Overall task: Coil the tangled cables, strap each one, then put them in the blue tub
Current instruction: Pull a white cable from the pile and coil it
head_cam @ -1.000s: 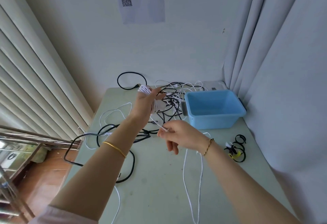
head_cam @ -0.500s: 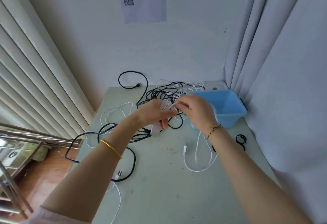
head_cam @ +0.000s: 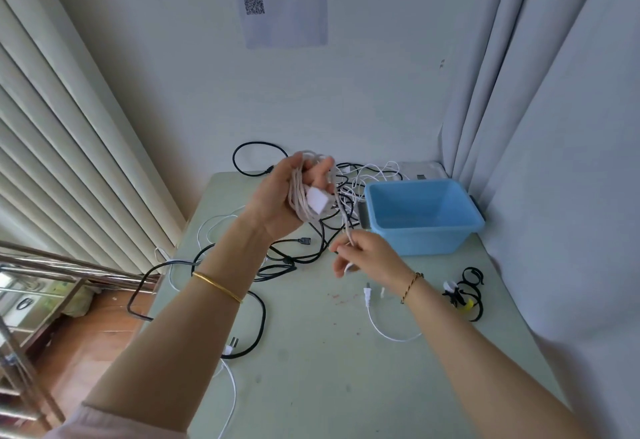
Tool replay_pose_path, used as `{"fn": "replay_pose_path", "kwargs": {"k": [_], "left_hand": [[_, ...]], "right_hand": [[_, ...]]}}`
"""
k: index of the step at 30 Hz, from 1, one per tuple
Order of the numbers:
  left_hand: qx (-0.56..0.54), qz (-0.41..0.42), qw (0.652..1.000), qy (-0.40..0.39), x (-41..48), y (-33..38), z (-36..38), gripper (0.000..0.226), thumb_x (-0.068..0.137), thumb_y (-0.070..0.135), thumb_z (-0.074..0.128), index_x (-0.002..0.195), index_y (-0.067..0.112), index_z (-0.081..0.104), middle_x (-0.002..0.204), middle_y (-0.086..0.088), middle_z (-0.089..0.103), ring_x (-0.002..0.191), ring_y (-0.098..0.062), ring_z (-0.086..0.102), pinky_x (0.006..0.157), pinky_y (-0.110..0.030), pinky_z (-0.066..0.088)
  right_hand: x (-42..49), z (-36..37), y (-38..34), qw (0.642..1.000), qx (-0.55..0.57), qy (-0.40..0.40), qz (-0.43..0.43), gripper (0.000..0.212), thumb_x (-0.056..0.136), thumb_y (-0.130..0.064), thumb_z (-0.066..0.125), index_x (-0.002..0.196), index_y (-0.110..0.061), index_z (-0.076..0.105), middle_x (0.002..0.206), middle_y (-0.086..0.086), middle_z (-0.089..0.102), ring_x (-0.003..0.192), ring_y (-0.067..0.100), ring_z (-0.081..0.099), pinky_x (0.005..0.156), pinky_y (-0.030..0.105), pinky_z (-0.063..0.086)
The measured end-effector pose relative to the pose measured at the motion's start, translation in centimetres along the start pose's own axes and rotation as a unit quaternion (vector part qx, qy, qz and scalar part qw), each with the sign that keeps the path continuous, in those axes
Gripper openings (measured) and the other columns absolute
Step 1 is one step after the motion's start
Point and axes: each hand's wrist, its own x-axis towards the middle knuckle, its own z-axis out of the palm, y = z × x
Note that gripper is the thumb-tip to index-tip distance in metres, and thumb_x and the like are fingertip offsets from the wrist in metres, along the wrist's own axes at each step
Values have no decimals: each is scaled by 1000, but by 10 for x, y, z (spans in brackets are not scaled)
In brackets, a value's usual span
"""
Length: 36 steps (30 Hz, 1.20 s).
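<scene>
My left hand is raised above the table, palm toward me, with loops of white cable wound around it and a white adapter block against the palm. My right hand is lower and to the right, pinching the free run of that same cable, which slopes up to the coil. The cable's loose end with a white plug lies on the table under my right wrist. The blue tub stands empty at the back right. A tangle of black and white cables lies behind my hands.
Black straps with a yellow tag lie near the table's right edge. A black cable with a plug loops over the left part of the green table and hangs off its left edge. A curtain hangs at right, blinds at left.
My left hand has lifted and turned palm toward me, showing more loops on it. My right hand has dropped from the coil down toward the table, drawing the cable taut.
</scene>
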Motion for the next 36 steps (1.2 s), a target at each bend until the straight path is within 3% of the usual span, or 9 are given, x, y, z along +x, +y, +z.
{"fn": "replay_pose_path", "kwargs": {"k": [4,10,16,19,22,24,28,31,36], "left_hand": [[-30,85,994,56,8,-2,-5,27,104,25,32,84,12,45,108,-18,69,85,-20,71,89,-35,53],[215,156,951,160,12,-19,-10,21,104,17,32,96,9,50,120,-13,59,109,-24,59,90,-31,49],[573,172,792,125,11,-23,-20,21,97,23,49,86,5,46,95,-16,61,82,-16,64,75,-39,56],[627,101,772,27,2,-25,-9,20,98,3,43,78,3,45,76,-13,59,59,-1,60,56,-18,50],[605,-7,794,-59,-5,-22,-2,34,97,20,46,90,-13,53,70,-19,64,56,-22,60,53,-26,48],[642,-33,763,-65,-6,-20,-2,23,92,23,59,85,0,56,67,-16,65,56,-25,59,57,-29,49],[718,-7,695,32,-3,-20,-11,11,90,12,60,87,3,54,60,-4,60,44,-10,55,49,-21,48],[732,51,668,127,0,-13,-26,19,93,13,51,75,5,52,56,-5,59,42,-13,51,47,-19,44],[595,134,731,306,2,6,-43,30,90,6,45,61,12,45,41,-1,53,50,-22,53,60,-36,45]], "right_hand": [[-12,6,-15,993,31,-112,21,13,92,-4,48,102,-9,54,76,8,67,65,22,69,69,29,51],[-18,-3,-43,990,-43,-131,23,9,81,-3,59,83,-11,62,85,8,63,65,17,67,67,30,52],[-14,-13,-60,997,-77,-4,-27,12,62,-24,49,61,-24,61,69,8,60,62,9,49,62,28,39],[-11,-22,-60,992,-83,84,-34,13,71,-25,56,62,-24,66,66,6,58,58,10,44,57,27,35],[-6,-32,-51,988,-67,133,-31,18,82,-11,60,70,-20,69,56,1,53,51,7,38,51,23,31],[-5,-33,-45,988,-69,135,-34,22,82,-9,62,73,-28,69,52,-11,52,50,4,40,50,18,31],[-6,-35,-30,987,-30,147,-54,23,84,-11,66,81,-34,70,80,-11,69,79,6,61,73,19,47],[-6,-38,-13,982,-3,185,-39,23,88,-3,58,95,-20,73,80,-5,71,73,8,66,71,20,53],[-6,-35,37,976,36,201,71,27,91,0,53,87,-21,69,75,7,66,45,13,58,45,23,49]]}}
